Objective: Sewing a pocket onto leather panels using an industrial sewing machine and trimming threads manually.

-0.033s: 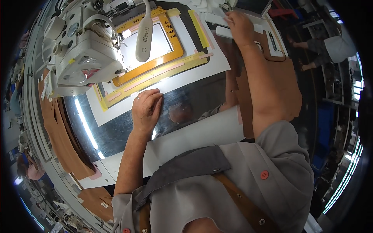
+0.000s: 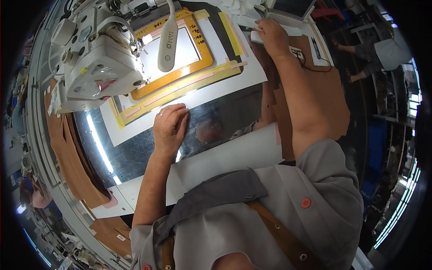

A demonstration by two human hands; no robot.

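White template sheet (image 2: pixel 234 76) pinned flat under my left hand (image 2: pixel 168 128) (fingers pressed together); right hand (image 2: pixel 272 33) pinching white slip (image 2: pixel 270 38). Positioning step, I judge; next needs steady alignment.

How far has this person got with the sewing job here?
Looks done: a flat template with an orange frame is already seated under the white sewing machine. In hand: the left hand rests flat on the shiny plate at the template's edge, while the right hand reaches to white pieces at the far side. Left: brown cut pieces lie waiting beside the table.
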